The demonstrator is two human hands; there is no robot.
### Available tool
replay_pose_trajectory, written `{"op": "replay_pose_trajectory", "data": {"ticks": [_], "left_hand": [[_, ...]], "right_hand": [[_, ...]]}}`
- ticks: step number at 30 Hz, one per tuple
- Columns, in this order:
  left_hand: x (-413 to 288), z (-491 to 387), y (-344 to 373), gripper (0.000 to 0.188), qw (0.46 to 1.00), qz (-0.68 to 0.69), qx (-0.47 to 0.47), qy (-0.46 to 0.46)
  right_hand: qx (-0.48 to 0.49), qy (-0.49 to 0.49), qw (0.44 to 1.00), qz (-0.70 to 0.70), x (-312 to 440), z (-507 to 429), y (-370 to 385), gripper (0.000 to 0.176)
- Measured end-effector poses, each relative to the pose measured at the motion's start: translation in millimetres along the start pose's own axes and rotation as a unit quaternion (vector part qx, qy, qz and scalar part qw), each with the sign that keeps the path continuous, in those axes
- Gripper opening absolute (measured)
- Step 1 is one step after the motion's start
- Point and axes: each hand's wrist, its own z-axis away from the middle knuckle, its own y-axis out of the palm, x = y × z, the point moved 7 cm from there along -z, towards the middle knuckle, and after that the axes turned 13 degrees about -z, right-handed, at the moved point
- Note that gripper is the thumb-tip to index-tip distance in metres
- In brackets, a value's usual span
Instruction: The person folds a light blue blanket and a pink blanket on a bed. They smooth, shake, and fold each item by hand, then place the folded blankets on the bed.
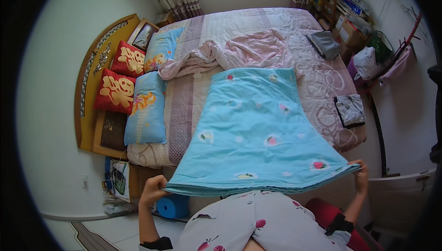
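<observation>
A light blue quilt (252, 123) with a fruit print, folded in layers, stretches from the middle of the bed towards my body. My left hand (154, 189) grips its near left corner, and my right hand (360, 175) grips the near right corner. Between the hands the near edge hangs nearly level in front of my shirt, off the bed's side. The far end rests on the bed against a crumpled pink patterned cloth (255, 49). Beneath both lies a quilted bedspread (183, 113) in pale pink and mauve.
Blue pillows (146, 113) and red cushions (115, 90) lie by the headboard (88, 106). Folded clothes (350, 109) and a grey folded garment (324, 44) lie near the bed's foot. Boxes (347, 32) and bags stand beyond it. A blue foam roll (173, 205) is on the floor.
</observation>
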Motion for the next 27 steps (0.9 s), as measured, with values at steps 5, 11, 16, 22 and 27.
{"op": "replay_pose_trajectory", "data": {"ticks": [5,11,16,22,27], "left_hand": [[37.1,-14.2,40.6,0.035,0.991,-0.016,0.106,-0.077],[30.8,-47.5,37.1,0.03,0.993,0.089,0.076,-0.033],[47.8,-105.1,18.8,0.018,0.998,0.033,0.044,-0.034],[39.0,-208.9,-1.5,0.006,0.983,0.148,-0.092,-0.058],[56.2,-321.6,-5.2,0.009,0.969,0.145,-0.126,-0.158]], "right_hand": [[-0.005,0.1,0.995,-0.015,-67.7,0.9,1.9,0.015],[-0.06,0.05,0.997,0.028,-70.0,-26.8,0.2,0.016],[-0.101,0.107,0.989,-0.027,-65.4,-98.4,25.7,0.016],[-0.071,0.117,0.984,-0.113,-52.8,-225.8,79.3,0.02],[-0.103,0.13,0.984,-0.063,-87.0,-359.1,109.2,0.019]]}}
